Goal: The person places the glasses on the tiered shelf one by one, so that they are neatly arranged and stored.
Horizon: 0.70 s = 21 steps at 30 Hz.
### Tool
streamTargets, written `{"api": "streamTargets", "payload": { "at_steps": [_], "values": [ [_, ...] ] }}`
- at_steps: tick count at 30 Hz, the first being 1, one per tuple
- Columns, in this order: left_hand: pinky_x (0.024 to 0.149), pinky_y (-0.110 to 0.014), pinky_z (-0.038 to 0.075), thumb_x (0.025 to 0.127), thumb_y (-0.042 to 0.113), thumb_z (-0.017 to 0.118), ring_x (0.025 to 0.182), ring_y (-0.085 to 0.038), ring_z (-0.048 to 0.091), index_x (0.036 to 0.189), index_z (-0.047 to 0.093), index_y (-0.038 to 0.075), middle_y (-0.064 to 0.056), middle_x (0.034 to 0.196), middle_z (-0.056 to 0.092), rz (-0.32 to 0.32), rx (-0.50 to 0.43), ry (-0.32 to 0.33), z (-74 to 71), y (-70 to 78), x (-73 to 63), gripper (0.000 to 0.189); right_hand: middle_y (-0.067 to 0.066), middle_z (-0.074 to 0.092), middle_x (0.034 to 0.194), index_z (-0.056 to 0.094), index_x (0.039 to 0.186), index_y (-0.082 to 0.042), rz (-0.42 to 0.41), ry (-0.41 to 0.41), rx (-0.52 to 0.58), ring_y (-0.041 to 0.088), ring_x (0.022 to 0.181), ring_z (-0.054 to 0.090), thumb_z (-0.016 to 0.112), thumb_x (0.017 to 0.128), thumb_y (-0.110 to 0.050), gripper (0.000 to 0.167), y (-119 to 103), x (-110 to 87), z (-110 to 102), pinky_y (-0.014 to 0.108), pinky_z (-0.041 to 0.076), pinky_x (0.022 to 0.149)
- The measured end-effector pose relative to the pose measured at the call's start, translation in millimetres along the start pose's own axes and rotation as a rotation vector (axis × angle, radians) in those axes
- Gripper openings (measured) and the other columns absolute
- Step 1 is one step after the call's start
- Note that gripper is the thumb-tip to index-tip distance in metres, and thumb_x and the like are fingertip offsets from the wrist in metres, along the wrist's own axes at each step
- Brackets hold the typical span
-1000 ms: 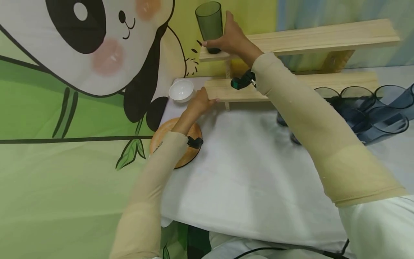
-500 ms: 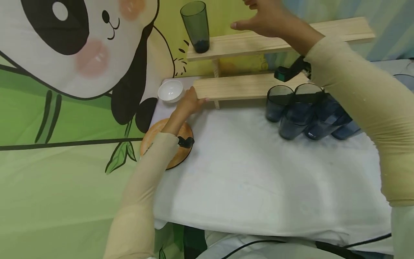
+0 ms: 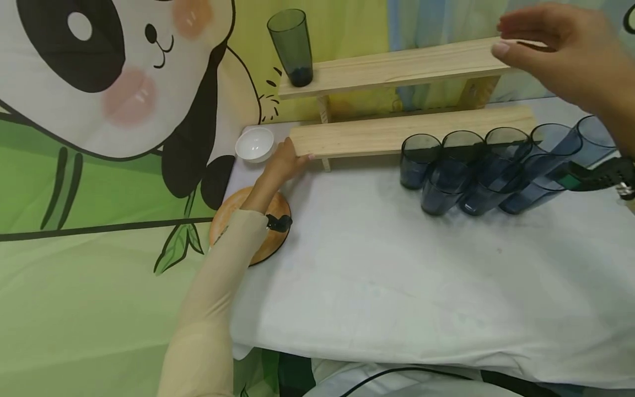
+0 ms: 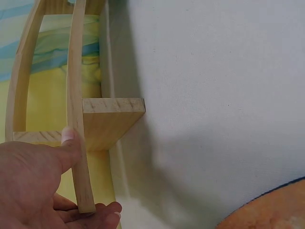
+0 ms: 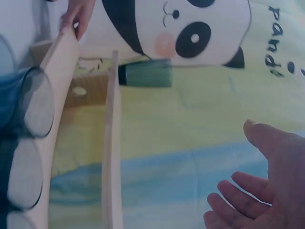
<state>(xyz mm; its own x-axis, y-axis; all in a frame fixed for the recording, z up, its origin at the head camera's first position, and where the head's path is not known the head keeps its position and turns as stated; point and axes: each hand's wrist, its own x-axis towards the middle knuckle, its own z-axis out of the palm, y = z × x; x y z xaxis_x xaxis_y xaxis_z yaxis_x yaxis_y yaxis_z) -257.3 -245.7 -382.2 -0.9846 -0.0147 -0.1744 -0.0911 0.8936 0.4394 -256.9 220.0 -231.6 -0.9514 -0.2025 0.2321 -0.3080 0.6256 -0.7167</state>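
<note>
A two-tier wooden shelf [image 3: 367, 135] stands at the back of the table. My left hand [image 3: 284, 165] grips the left end of its lower board, thumb along the edge in the left wrist view [image 4: 35, 183]. On the left end of the upper board stands a tinted drinking glass [image 3: 292, 49], greenish against the yellow backdrop. My right hand [image 3: 570, 49] is raised near the upper board's right end, fingers parted from the thumb and holding nothing; the right wrist view shows the same hand [image 5: 257, 186] away from the glass. Several blue-tinted glasses [image 3: 448, 176] cluster upright before the shelf's right half.
A white bowl [image 3: 255, 144] sits left of the shelf. An orange-brown round plate [image 3: 275, 237] lies partly under my left forearm. A panda-printed cloth [image 3: 99, 275] covers the left side, and white cloth [image 3: 377, 275] covers the table.
My right hand has let go of the greenish glass on the upper board and moved far right. My left hand keeps its hold on the lower board; the view has shifted slightly right.
</note>
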Motion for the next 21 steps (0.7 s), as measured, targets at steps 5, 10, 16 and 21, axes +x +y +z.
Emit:
{"api": "streamTargets", "payload": {
  "at_steps": [5, 10, 16, 21],
  "values": [
    [0.119, -0.055, 0.04, 0.105, 0.04, 0.065, 0.144, -0.046, 0.046, 0.159, 0.027, -0.008, -0.035, 0.152, 0.045, 0.015, -0.003, 0.013, 1.8, -1.7, 0.4, 0.082, -0.017, 0.044, 0.163, 0.047, 0.159, -0.025, 0.102, 0.202, -0.03, -0.004, 0.151, 0.036, 0.049, 0.113, -0.028, 0.046, 47, -27.5, -19, 0.026, 0.019, 0.129],
    [0.119, -0.055, 0.04, 0.105, 0.039, 0.066, 0.143, -0.046, 0.047, 0.16, 0.027, -0.007, -0.035, 0.151, 0.046, 0.025, -0.023, 0.014, 2.4, -3.0, -1.5, 0.081, -0.017, 0.043, 0.164, 0.046, 0.159, -0.027, 0.223, 0.3, -0.101, -0.003, 0.152, 0.035, 0.044, 0.114, -0.032, 0.045, 102, -47.8, -28, 0.025, 0.02, 0.128],
    [0.119, -0.055, 0.04, 0.105, 0.038, 0.066, 0.143, -0.046, 0.048, 0.159, 0.029, -0.008, -0.035, 0.15, 0.047, 0.02, -0.028, 0.023, -0.2, -4.6, -4.0, 0.08, -0.018, 0.039, 0.166, 0.044, 0.16, -0.031, 0.367, 0.322, -0.055, -0.003, 0.154, 0.031, 0.049, 0.111, -0.037, 0.05, 160, -65.7, -35, 0.025, 0.019, 0.129],
    [0.12, -0.055, 0.039, 0.106, 0.037, 0.066, 0.143, -0.047, 0.046, 0.159, 0.028, -0.009, -0.036, 0.15, 0.046, 0.04, -0.015, 0.003, 0.0, -1.6, -2.2, 0.08, -0.014, 0.025, 0.173, 0.027, 0.168, -0.027, 0.42, 0.205, -0.007, 0.002, 0.16, 0.018, 0.051, 0.111, -0.033, 0.061, 206, -77.0, -41, 0.031, 0.011, 0.131]
  ]
}}
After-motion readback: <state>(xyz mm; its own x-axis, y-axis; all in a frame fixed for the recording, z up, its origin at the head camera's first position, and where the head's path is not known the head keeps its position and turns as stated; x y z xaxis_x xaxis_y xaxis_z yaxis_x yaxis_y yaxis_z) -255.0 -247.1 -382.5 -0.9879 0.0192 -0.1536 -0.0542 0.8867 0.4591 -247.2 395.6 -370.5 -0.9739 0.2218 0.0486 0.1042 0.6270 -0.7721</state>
